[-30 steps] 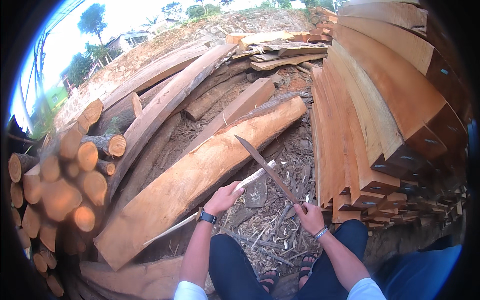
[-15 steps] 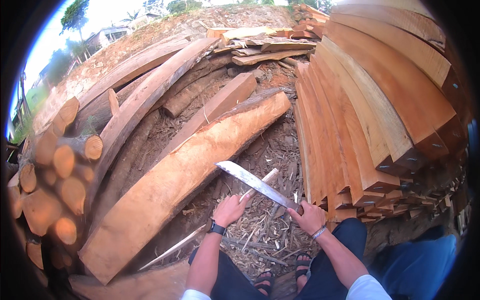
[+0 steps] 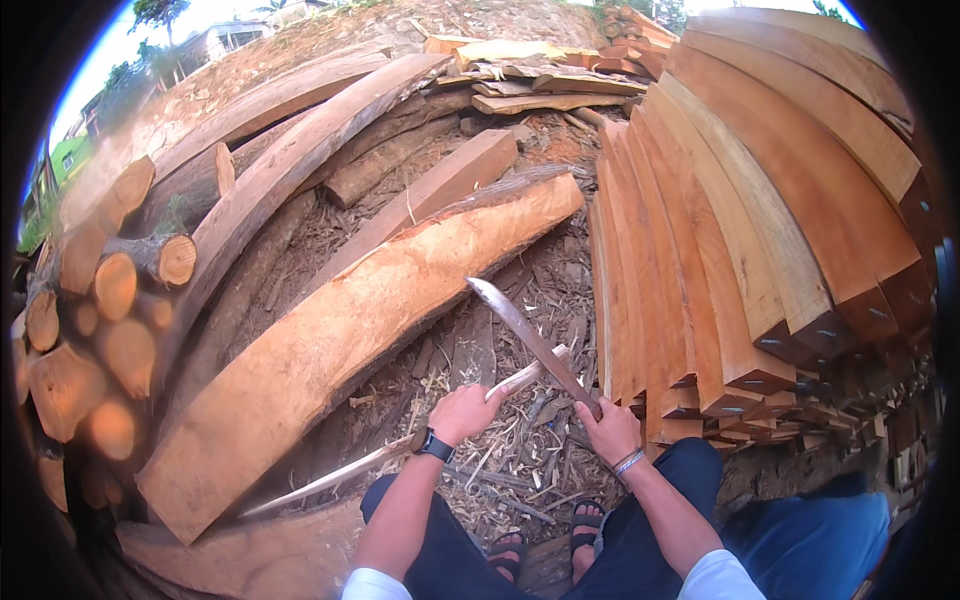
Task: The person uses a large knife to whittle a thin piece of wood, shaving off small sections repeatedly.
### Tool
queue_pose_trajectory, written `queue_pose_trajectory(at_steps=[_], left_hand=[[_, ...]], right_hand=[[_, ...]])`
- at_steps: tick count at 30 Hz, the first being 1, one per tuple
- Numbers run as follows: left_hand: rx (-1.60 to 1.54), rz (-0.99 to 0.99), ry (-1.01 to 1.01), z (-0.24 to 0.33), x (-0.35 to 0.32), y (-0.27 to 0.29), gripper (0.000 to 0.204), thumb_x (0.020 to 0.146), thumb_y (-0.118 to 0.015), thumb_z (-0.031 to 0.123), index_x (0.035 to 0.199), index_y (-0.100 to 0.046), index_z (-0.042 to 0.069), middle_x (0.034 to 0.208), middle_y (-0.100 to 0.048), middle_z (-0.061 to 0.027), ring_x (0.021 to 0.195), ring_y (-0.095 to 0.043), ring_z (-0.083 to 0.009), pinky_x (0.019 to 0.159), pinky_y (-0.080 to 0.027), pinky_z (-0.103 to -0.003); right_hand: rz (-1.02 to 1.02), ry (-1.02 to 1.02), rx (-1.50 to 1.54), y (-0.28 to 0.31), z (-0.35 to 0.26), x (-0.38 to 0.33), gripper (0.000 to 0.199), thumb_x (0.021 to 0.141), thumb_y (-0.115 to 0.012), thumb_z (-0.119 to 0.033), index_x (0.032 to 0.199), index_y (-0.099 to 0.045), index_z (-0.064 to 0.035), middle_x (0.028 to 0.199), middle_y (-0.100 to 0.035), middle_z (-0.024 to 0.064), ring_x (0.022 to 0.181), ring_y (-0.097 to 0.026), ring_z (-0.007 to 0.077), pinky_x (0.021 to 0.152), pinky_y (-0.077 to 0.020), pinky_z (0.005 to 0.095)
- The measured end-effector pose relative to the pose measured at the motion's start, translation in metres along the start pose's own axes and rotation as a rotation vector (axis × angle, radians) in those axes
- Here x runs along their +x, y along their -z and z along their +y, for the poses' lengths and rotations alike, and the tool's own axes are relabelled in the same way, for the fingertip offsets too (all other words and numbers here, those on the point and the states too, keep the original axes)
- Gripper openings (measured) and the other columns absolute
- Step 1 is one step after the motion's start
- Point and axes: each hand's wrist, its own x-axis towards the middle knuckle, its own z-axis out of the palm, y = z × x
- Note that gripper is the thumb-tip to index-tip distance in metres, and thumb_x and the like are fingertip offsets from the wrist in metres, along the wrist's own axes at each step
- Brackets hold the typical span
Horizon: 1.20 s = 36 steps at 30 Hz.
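My left hand (image 3: 462,414), with a dark watch on its wrist, is closed around a long, thin, pale stick (image 3: 330,482). The stick slants from the lower left, passes under my left wrist and comes out beyond my fingers. A machete (image 3: 520,328) with a long, stained blade is gripped in my right hand (image 3: 612,430). Its blade points up and to the left, crossing close to the stick's far end; whether the two touch, I cannot tell. My right fingers hide most of the handle.
A thick sawn slab (image 3: 370,300) lies diagonally on my left, beside stacked round logs (image 3: 125,350). Long squared beams (image 3: 740,230) are piled on my right. Wood chips (image 3: 520,445) cover the ground by my sandalled feet. Blue cloth (image 3: 810,540) lies at lower right.
The machete's blade has swung to a steeper angle, its tip moving up and right. The stick's far end reaches slightly farther right. My view has shifted a little.
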Motion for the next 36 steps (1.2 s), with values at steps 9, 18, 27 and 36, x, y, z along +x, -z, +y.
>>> queue_pose_trajectory(at_steps=[9,18,27,36], left_hand=[[0.051,-0.015,-0.002,0.01,-0.01,0.011,0.06,0.1,-0.04,0.053,0.093,-0.072,0.002,0.089,-0.069,-0.0269,0.087,-0.066,-0.0449,0.079,-0.052,-0.053],[0.027,0.008,-0.024,0.016,-0.008,0.006,0.059,0.1,-0.039,0.052,0.096,-0.07,0.002,0.09,-0.068,-0.0281,0.089,-0.065,-0.0458,0.08,-0.051,-0.053],[-0.113,-0.049,-0.008,0.011,0.014,-0.01,0.069,0.1,-0.037,0.057,0.092,-0.07,-0.004,0.09,-0.067,-0.0314,0.093,-0.064,-0.0476,0.081,-0.049,-0.054],[0.071,0.059,-0.026,0.037,0.011,-0.007,0.065,0.1,-0.039,0.054,0.092,-0.071,-0.002,0.092,-0.068,-0.0305,0.09,-0.066,-0.0473,0.081,-0.052,-0.054]], right_hand=[[0.038,-0.119,0.122,0.005,0.011,0.007,0.064,0.09,-0.053,-0.064,0.078,-0.063,-0.0019,0.069,-0.065,0.0232,0.071,-0.066,0.0437,0.064,-0.0502,0.0537],[0.005,0.087,0.012,0.006,0.0,0.0,0.06,0.089,-0.057,-0.063,0.076,-0.062,-0.0043,0.065,-0.065,0.02,0.069,-0.068,0.0401,0.061,-0.0515,0.0508],[0.021,0.139,-0.016,0.012,-0.01,0.001,0.059,0.086,-0.062,-0.063,0.073,-0.06,-0.006,0.062,-0.064,0.0167,0.063,-0.067,0.0372,0.059,-0.0508,0.0494],[-0.001,0.125,-0.014,0.007,-0.007,-0.001,0.061,0.088,-0.057,-0.065,0.073,-0.061,-0.0059,0.066,-0.065,0.0176,0.066,-0.068,0.0374,0.06,-0.0518,0.0492]])
